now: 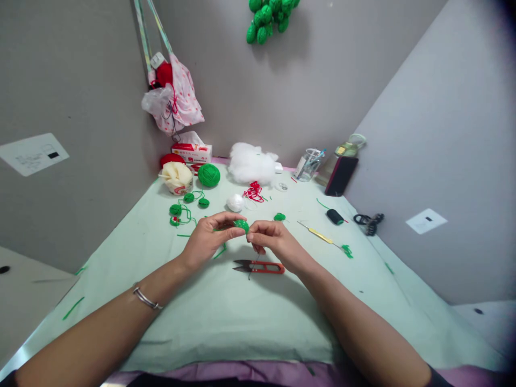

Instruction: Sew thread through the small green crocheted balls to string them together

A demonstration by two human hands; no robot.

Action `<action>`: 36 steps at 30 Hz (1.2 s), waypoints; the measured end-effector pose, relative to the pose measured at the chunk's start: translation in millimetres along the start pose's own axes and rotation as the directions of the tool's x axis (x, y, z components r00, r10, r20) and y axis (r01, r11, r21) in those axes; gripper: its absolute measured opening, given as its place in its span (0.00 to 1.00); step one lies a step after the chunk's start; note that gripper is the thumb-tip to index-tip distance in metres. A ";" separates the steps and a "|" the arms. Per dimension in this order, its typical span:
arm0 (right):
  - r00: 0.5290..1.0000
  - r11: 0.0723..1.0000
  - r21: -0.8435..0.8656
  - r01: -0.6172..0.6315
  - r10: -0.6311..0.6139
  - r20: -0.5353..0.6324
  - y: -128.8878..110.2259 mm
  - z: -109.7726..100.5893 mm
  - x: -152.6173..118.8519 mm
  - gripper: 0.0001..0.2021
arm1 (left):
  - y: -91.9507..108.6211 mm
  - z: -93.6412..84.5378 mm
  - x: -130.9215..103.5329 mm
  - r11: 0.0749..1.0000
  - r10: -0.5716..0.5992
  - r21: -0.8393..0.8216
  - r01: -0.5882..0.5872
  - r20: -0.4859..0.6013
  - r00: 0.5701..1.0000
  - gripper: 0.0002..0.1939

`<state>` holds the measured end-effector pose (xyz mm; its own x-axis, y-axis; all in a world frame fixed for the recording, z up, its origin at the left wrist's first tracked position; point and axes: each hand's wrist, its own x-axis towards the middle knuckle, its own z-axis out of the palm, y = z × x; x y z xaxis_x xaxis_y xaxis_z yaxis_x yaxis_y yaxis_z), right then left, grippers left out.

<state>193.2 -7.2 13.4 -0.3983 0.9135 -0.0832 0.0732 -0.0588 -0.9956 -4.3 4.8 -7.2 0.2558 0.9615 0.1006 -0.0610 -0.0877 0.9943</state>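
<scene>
My left hand [205,241] pinches a small green crocheted piece [242,225] between thumb and fingers, above the middle of the table. Against the right edge of that piece, my right hand [271,236] is closed in a pinch; whatever its fingertips hold is too small to name. A thin dark thread [250,275] hangs below the right hand, across the thread snips. These snips [264,267], with orange handles and dark blades, lie on the cloth just under the hands. Beyond the fingers rests a small white ball [235,202].
Left of the hands lie several small green crocheted balls [189,198] with yarn tails. Behind are a green yarn ball [208,175], white stuffing [252,163] and red yarn [254,192]. To the right are a yellow-handled crochet hook [320,235], black thread spool [335,216] and phone [342,176].
</scene>
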 end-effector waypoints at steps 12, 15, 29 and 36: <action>0.998 1.000 0.002 0.017 -0.017 -0.059 1.5 2.2 -0.4 0.08 | 2.9 -3.0 2.0 0.999 0.014 -0.049 -0.019 -0.083 0.996 0.16; 0.998 1.000 -0.007 0.019 -0.019 -0.060 0.8 3.0 -1.7 0.07 | 3.0 -3.2 2.3 0.998 0.011 -0.062 -0.018 -0.106 0.994 0.16; 0.996 0.994 0.078 0.071 -0.067 -0.056 12.3 11.1 2.2 0.14 | -1.0 3.6 -2.9 0.997 0.072 0.037 -0.070 -0.059 0.996 0.15; 0.999 0.989 0.150 0.004 0.003 -0.045 17.9 9.9 5.3 0.16 | -4.0 7.5 -6.8 0.976 0.195 0.117 -0.186 -0.066 0.979 0.13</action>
<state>183.4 -7.5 -5.3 -0.3561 0.9307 -0.0841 -0.0665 -0.1150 -0.9911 1.4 -3.3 -11.5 0.1749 0.9411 0.2895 0.0057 -0.2950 0.9555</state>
